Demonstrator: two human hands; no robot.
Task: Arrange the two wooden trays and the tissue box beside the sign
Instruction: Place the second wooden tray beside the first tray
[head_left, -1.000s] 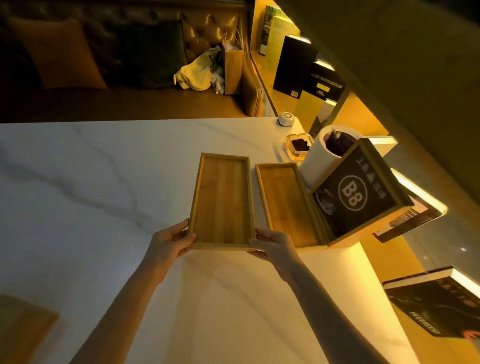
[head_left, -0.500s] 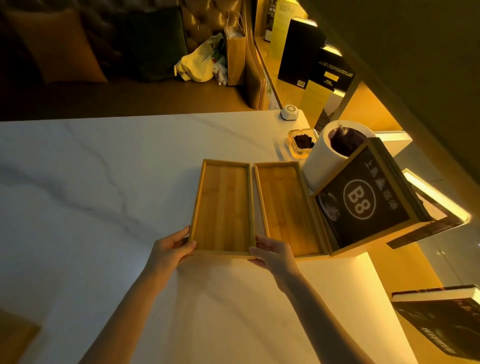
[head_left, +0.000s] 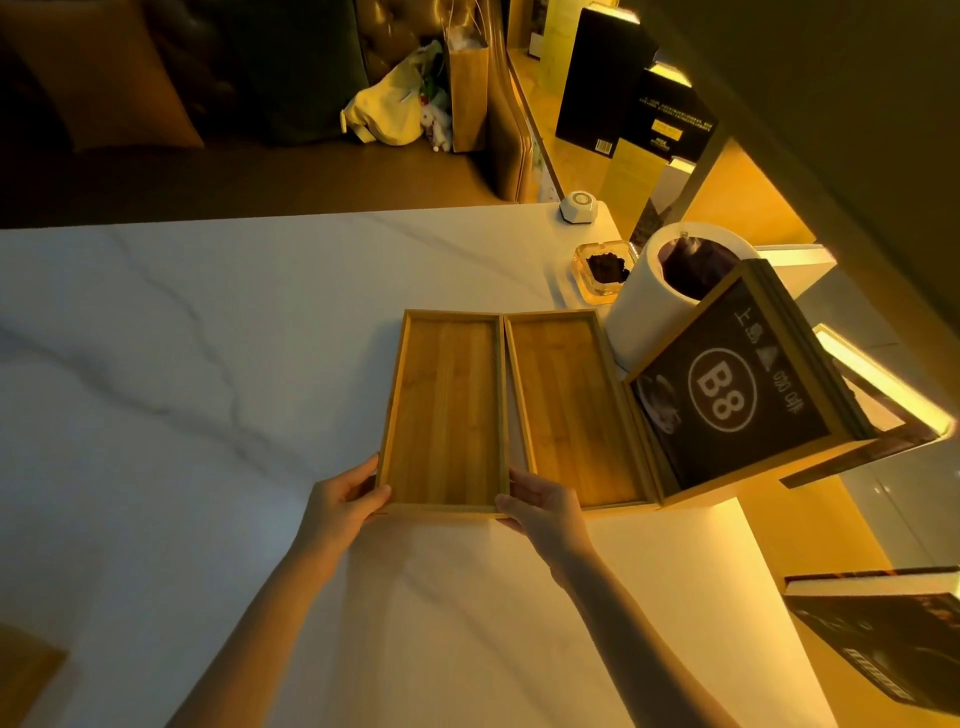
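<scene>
Left hand (head_left: 343, 501) and right hand (head_left: 540, 506) pinching near corners of shallow rectangular bamboo tray (head_left: 447, 410), now slid over from its gap a second ago to sit flush against matching second wooden tray (head_left: 571, 410) at 3 o'clock. Beyond that, touching black framed "B8" sign (head_left: 727, 395); white cylindrical tissue box (head_left: 654, 306) at 1 o'clock behind sign. Trays look placed, so probably only release left.

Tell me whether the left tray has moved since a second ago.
Yes. The left tray has slid right, closing the gap to the right tray beside the sign.
</scene>
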